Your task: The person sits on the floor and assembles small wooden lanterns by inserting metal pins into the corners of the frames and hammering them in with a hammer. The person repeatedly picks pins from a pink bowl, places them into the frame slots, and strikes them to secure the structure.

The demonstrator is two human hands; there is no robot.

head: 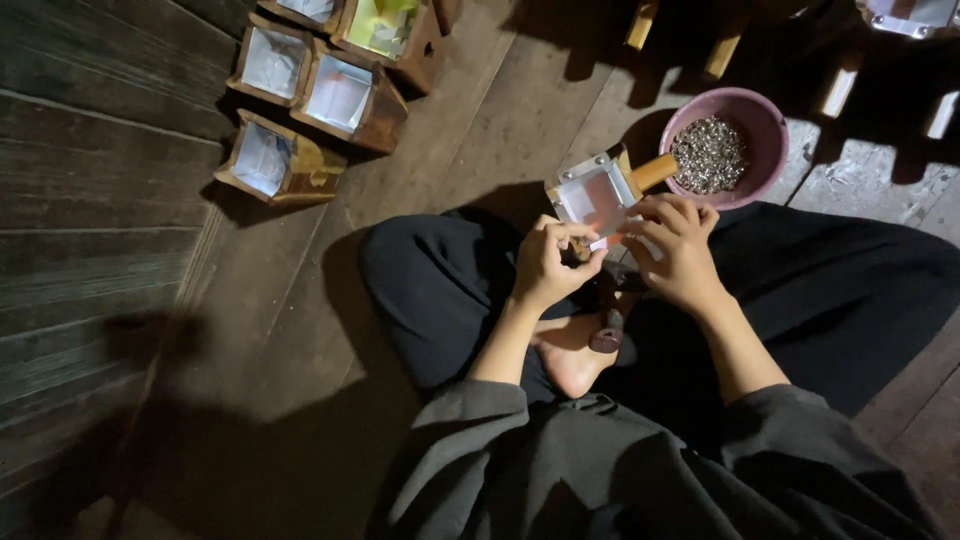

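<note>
A small wooden box frame with a white panel and metal corner pieces (595, 193) is held over my lap. My left hand (547, 263) grips its near edge from the left. My right hand (677, 245) holds its right side, fingers curled at the near corner. A short wooden peg sticks out of the box toward a pink bowl (765, 120) filled with small shiny metal pieces (708, 153), which sits on the floor just beyond my right hand. I sit cross-legged in dark trousers with a bare foot (568, 358) below my hands.
Several similar wooden boxes with white panels (315, 95) lie grouped on the plank floor at the upper left. A small dark object (607, 335) rests by my foot. Wooden posts and a metal-edged item (915, 15) stand in shadow along the top right.
</note>
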